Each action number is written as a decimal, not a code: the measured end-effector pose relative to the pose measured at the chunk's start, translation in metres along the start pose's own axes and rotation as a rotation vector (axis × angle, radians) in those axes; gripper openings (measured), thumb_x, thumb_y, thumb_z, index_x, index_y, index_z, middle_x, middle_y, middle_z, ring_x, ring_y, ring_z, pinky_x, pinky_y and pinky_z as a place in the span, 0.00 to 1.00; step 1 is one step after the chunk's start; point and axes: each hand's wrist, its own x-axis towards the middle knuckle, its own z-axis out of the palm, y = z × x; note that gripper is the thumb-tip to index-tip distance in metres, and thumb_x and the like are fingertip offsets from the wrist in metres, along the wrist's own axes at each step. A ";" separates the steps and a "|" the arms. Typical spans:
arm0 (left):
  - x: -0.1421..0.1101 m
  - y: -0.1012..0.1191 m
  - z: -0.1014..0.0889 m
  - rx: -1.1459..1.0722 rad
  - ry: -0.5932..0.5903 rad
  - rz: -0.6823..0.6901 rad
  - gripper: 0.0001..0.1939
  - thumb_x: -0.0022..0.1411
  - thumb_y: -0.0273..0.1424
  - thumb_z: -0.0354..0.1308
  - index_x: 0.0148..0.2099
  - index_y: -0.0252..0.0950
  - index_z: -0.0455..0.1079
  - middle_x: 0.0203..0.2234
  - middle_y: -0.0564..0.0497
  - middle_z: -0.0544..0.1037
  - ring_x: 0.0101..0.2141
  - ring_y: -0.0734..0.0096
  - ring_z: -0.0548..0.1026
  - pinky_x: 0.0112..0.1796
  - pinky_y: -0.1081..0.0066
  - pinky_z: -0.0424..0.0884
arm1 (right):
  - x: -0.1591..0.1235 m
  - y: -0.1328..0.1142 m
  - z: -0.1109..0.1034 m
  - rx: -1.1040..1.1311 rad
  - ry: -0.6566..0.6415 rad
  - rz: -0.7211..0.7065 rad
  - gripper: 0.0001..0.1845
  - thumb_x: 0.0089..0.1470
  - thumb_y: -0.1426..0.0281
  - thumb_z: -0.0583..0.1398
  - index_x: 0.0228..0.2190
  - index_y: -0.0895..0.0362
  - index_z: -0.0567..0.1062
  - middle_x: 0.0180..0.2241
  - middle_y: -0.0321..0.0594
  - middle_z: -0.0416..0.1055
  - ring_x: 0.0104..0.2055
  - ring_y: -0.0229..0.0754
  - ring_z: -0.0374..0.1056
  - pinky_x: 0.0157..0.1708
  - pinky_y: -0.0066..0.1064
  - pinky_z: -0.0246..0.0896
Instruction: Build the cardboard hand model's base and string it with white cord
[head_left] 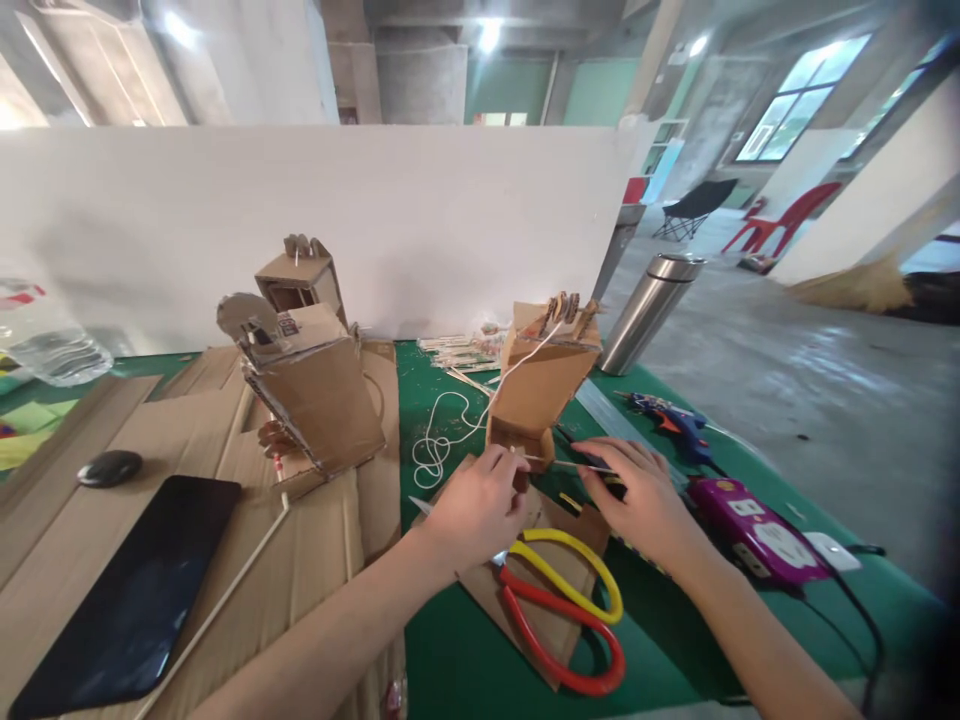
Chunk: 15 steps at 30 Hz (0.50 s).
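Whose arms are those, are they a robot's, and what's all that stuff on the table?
There's no robot here! They are a person's own bare arms. The person wears a camera on their head that looks forward and down, so you see about what they see. There's just one picture.

The left hand and right hand seem to share one thin stick, each with a pinching grip. Just beyond them is a small cardboard model. Below lie big scissors with red and yellow handles.

The table is green. On the picture's left are a bigger cardboard model, a black mouse and a flat, dark device. On the right are a blue glue gun and a silver flask.
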 end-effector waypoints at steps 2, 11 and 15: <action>-0.003 0.005 -0.001 -0.036 0.049 0.044 0.14 0.58 0.25 0.53 0.48 0.36 0.63 0.42 0.46 0.72 0.41 0.65 0.73 0.41 0.65 0.73 | -0.003 -0.021 -0.008 0.246 -0.087 0.046 0.14 0.57 0.61 0.55 0.42 0.53 0.73 0.43 0.44 0.72 0.47 0.51 0.67 0.47 0.44 0.60; -0.038 0.028 -0.031 0.133 0.175 0.124 0.19 0.60 0.30 0.55 0.54 0.37 0.61 0.48 0.46 0.73 0.49 0.62 0.71 0.48 0.61 0.71 | 0.003 -0.074 -0.007 1.073 -0.512 0.315 0.21 0.51 0.57 0.63 0.43 0.56 0.73 0.40 0.44 0.74 0.43 0.48 0.70 0.43 0.39 0.68; -0.116 0.010 -0.084 0.385 0.146 -0.011 0.29 0.61 0.32 0.54 0.63 0.44 0.53 0.54 0.50 0.70 0.52 0.58 0.70 0.49 0.56 0.71 | 0.004 -0.066 -0.002 0.966 -0.441 0.375 0.23 0.47 0.58 0.66 0.43 0.56 0.72 0.37 0.42 0.73 0.38 0.44 0.71 0.40 0.37 0.68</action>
